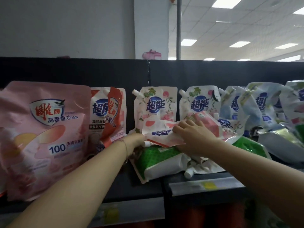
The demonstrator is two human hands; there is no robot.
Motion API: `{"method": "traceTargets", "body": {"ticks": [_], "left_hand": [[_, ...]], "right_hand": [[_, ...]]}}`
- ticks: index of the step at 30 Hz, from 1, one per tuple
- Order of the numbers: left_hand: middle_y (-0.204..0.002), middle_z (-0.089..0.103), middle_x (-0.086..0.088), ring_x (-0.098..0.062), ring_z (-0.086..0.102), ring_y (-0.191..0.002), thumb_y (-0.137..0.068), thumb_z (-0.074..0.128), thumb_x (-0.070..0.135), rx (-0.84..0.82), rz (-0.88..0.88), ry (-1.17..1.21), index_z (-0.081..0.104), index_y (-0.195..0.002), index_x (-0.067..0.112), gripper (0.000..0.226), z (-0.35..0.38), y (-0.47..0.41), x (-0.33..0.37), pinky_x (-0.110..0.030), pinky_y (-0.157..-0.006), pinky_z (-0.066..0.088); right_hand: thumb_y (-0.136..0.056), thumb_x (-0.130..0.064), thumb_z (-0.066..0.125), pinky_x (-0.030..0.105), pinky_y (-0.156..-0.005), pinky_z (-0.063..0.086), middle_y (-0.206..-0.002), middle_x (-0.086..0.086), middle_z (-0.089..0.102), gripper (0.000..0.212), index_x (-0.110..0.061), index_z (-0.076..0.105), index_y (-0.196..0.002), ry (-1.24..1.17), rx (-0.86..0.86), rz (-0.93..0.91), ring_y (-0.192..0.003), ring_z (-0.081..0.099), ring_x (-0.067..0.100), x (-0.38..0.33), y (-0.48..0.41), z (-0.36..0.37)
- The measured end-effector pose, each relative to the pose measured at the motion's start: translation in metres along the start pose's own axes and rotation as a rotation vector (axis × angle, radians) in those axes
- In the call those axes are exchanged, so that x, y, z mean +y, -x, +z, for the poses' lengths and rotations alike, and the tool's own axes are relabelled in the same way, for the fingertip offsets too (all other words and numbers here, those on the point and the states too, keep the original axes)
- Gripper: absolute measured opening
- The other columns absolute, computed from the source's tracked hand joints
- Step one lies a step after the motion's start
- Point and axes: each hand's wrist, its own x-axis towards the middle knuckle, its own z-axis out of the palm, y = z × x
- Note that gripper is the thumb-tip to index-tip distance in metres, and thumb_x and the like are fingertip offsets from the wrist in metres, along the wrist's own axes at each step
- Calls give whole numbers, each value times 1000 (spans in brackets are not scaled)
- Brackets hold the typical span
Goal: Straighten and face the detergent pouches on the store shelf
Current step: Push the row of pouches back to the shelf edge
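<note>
Plainly, I was only partway through. My right hand [194, 134] lay on top of the fallen pink-and-white pouch [158, 137], its fingers [179, 129] nearly straight and pressing down. My left hand [136, 142] met the same pouch at its left edge, but its fingers were tucked out of sight, so I could not tell whether they gripped. That pouch lay flat, its logo upside down to me, not yet stood up. Directly beneath my fingers were green pouches [158, 155], also lying flat on the shelf [148, 186]. Just beyond my fingertips two floral pouches [154, 106] stood upright with their faces forward, which I judged done. Left of my left hand a red pouch [113, 112] leaned crooked across a white one, and further left the large pink pouch [44, 129] stood facing out. Well to the right of my right hand, blue-and-white pouches [256, 106] slumped and overlapped, so most of the work seemed left.
</note>
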Motion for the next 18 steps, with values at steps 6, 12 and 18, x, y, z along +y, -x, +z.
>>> {"method": "traceTargets", "body": {"ticks": [6,12,18], "left_hand": [[-64,54,-7,-20,49,-62,-87,53,1,-79,-73,132,58,-76,7,14,4,9,28,-23,-51,43],[-73,61,-4,-19,56,-67,-90,52,17,-1,128,322,62,-82,12,14,1,24,66,-26,-53,41],[-100,63,-8,-27,58,-94,-97,43,35,15,8,99,63,-104,16,28,-12,42,44,-34,-80,43]], "right_hand": [[-94,-46,47,47,-107,29,-140,5,44,54,-18,37,-138,21,95,4,-130,40,26,-7,-5,12],[-98,-39,50,41,-97,44,-125,6,59,44,-13,40,-132,29,229,74,-112,58,26,-14,-15,0],[-97,-27,49,25,-63,35,-102,1,66,28,-12,47,-121,-174,417,207,-77,55,18,-15,-25,-20]]}}
